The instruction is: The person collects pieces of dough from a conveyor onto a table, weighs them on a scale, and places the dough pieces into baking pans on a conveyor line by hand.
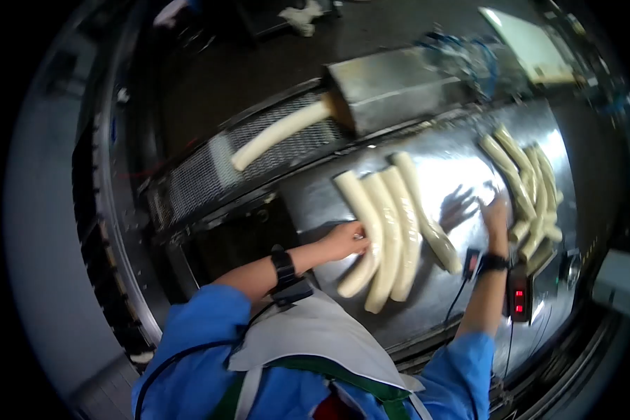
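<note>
Several long, pale cream rolls with a glossy surface lie side by side on the metal table (pixel 315 210). My left hand (pixel 346 239) is at the leftmost roll (pixel 362 210), its fingers curled against the side near the middle; some fingertips are hidden. Close by lie two more rolls, a middle roll (pixel 386 238) and another roll (pixel 406 231). A slanted roll (pixel 423 217) lies a little apart from them. My right hand (pixel 495 211) is over the table between that roll and the right-hand pile (pixel 528 182), fingers apart and slightly blurred, holding nothing visible.
Behind the table runs a mesh conveyor (pixel 196 182), carrying another pale roll (pixel 280 133) at the mouth of a metal housing (pixel 399 87). A box with a red digital display (pixel 519 301) stands beside my right forearm. A cable (pixel 457 301) hangs near it.
</note>
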Tool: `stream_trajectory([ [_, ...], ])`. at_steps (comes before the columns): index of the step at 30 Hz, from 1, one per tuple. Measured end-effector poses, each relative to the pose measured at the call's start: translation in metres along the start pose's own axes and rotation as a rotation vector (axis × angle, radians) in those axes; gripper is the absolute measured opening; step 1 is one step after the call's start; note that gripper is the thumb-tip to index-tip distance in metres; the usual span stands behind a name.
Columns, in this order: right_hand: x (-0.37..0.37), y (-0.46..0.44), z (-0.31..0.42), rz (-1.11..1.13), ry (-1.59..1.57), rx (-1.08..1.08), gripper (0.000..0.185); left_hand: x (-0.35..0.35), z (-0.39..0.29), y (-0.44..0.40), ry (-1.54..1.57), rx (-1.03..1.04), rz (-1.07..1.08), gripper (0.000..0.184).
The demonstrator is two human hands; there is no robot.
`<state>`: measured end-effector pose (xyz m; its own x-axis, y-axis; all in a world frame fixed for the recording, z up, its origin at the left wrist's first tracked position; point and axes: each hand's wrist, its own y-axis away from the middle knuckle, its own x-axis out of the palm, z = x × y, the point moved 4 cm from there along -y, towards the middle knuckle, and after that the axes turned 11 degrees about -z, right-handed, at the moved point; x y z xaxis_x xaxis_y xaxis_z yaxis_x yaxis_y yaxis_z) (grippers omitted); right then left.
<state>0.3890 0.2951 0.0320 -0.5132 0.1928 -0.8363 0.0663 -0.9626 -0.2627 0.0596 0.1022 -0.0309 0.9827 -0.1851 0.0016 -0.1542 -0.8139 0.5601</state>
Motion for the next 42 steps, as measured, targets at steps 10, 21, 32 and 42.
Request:
stream_trajectory([
  [10,0.059,0.137,0.206,0.377,0.429,0.081,0.121,-0.274,-0.033,0.0,-1.022,0.193,-0.867,0.061],
  [21,0.063,0.149,0.197,0.149,0.219,0.407,0.107,-0.211,-0.056,0.001,-0.717,0.058,-0.481,0.052],
  [32,0.059,0.213,0.166,0.296,-1.091,1.163,0.058,-0.078,0.005,0.021,-0.053,-0.01,-0.21,0.057],
  [42,0.074,0.23,0.271,0.503,-1.185,1.111,0.06,-0.143,0.047,0.122,0.51,-0.05,-0.162,0.041],
])
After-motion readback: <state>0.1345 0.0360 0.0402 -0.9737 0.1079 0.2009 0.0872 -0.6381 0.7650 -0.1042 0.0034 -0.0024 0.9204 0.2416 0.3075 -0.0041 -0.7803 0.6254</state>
